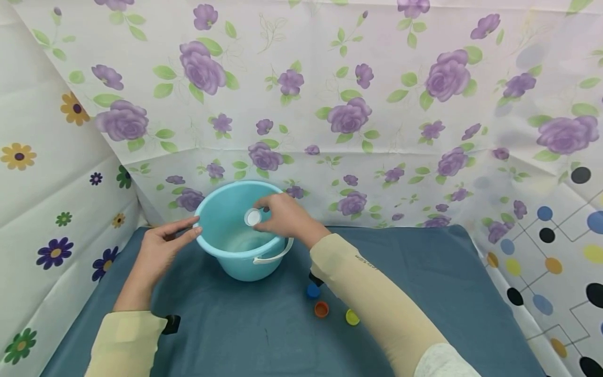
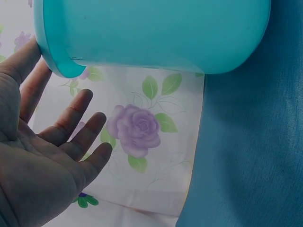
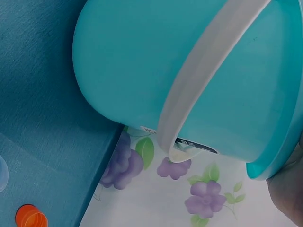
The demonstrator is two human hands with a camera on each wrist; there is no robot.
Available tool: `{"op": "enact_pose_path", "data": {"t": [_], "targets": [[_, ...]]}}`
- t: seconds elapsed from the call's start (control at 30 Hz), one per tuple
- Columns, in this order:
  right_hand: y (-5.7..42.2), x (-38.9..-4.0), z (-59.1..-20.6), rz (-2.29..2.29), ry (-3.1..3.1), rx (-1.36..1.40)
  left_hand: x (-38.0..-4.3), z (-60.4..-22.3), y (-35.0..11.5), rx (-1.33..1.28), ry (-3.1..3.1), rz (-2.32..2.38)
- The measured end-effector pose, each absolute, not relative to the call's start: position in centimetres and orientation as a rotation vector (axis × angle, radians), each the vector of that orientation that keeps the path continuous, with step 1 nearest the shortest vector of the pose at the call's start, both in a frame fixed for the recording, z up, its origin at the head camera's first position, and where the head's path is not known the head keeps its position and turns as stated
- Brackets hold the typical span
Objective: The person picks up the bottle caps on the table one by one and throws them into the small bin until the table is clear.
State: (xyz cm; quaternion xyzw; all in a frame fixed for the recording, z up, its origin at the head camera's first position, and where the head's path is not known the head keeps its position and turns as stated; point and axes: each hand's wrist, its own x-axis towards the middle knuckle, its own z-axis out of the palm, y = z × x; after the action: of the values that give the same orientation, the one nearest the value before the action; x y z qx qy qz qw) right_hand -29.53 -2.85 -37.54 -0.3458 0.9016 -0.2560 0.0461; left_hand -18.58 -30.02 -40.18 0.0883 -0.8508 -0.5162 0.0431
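Note:
A light-blue bucket (image 1: 245, 267) with a pale handle (image 1: 275, 256) stands upright on the cloth-covered table. My left hand (image 1: 167, 243) touches the left side of its rim with fingertips; in the left wrist view this hand (image 2: 52, 142) has its fingers spread, the lower ones off the bucket. Over the bucket's mouth, my right hand (image 1: 287, 217) pinches a small round white cap (image 1: 253, 217) between thumb and fingers. The right wrist view has only a bit of the right hand (image 3: 289, 189) beyond the rim, and the white cap is hidden there.
Right of the bucket on the blue cloth (image 1: 264, 335) lie a blue cap (image 1: 313, 291), an orange cap (image 1: 321, 309) and a yellow cap (image 1: 352, 317), the last beside the right sleeve. A flowered sheet (image 1: 320, 125) hangs behind the table, with patterned sheets at both sides.

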Motion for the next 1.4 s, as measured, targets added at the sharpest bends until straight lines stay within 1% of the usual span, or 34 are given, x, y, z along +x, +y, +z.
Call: {"op": "enact_pose_path", "data": {"t": [0.5,0.67,0.83,1.03,1.23,1.4], "targets": [[-2.7,-29.5,-37.3,-0.756,2.754,-1.033,-18.4,-39.9,-29.7,0.277,-2.615,-1.547],[-2.4,-29.4,-37.2,-0.806,2.724,-1.053,-18.4,-40.2,-29.6,0.288,-2.635,-1.486],[-1.4,-29.3,-36.9,-0.954,2.696,-1.049,-18.4,-40.3,-29.7,0.281,-2.633,-1.476],[1.8,-28.9,-35.9,-1.16,2.711,-1.072,-18.4,-40.3,-29.7,0.276,-2.624,-1.467],[6.8,-28.3,-35.6,-1.241,2.791,-0.966,-18.4,-40.2,-29.6,0.265,-2.63,-1.469],[11.3,-28.1,-36.6,-1.311,2.848,-0.855,-18.3,-40.4,-29.8,0.237,-2.645,-1.454]]}}
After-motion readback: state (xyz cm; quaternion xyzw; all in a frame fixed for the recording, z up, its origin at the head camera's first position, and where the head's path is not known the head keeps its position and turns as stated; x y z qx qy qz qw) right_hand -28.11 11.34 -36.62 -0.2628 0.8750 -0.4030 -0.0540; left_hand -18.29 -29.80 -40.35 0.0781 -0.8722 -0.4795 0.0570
